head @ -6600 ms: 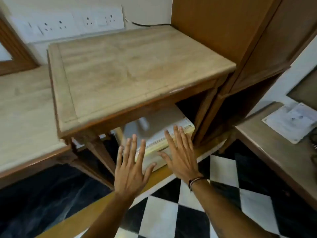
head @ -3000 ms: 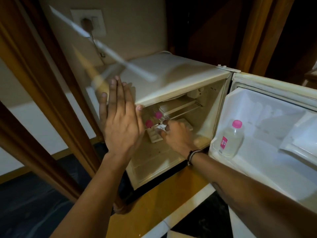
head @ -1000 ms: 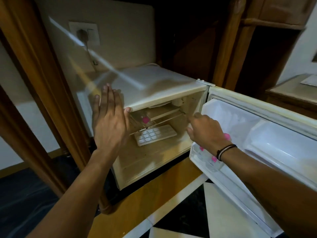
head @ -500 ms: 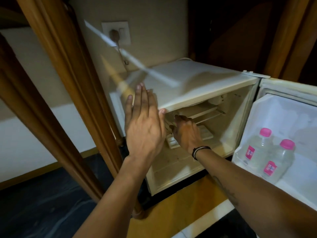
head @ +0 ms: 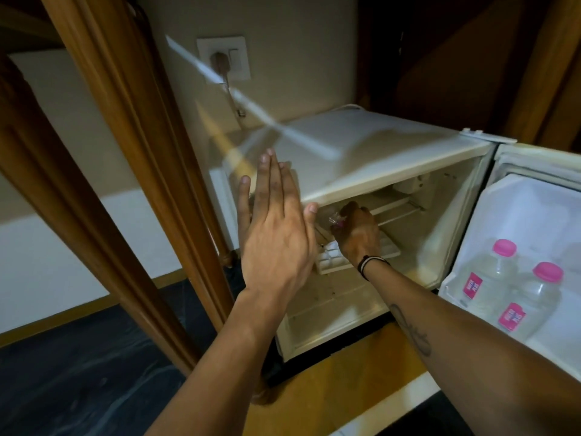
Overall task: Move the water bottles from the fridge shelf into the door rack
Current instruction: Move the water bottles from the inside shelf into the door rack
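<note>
A small white fridge stands open, its door swung to the right. Two clear water bottles with pink caps, one and another, stand upright in the door rack. My right hand is inside the fridge at the wire shelf, closed around a third clear bottle lying there; a bit of pink cap shows by the fingers. My left hand is flat and open, fingers together, against the fridge's top left front corner.
A white ice tray lies under the shelf, below my right hand. A wooden table leg rises left of the fridge. A wall socket with a plug sits behind. The floor is dark marble with a yellow strip.
My right hand has gone deeper onto the shelf and closed around a third bottle. My left hand stays on the fridge corner. Two bottles remain in the door rack.
</note>
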Action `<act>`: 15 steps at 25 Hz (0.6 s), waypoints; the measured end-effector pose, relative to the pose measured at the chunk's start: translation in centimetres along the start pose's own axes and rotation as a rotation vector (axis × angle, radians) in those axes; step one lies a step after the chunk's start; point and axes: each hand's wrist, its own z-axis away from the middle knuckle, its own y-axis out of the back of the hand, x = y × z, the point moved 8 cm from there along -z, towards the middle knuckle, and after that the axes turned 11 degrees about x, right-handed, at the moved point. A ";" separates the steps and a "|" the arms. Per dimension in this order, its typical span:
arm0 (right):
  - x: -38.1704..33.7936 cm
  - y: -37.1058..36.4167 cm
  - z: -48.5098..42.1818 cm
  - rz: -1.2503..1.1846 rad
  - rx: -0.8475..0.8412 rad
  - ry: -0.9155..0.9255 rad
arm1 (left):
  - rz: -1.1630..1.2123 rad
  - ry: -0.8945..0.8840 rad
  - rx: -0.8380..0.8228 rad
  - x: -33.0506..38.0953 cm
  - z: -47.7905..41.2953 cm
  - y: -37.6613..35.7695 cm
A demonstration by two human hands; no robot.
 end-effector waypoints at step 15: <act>2.9 24.6 3.2 0.053 0.039 0.272 | 0.126 -0.026 -0.150 2.9 -0.6 -0.1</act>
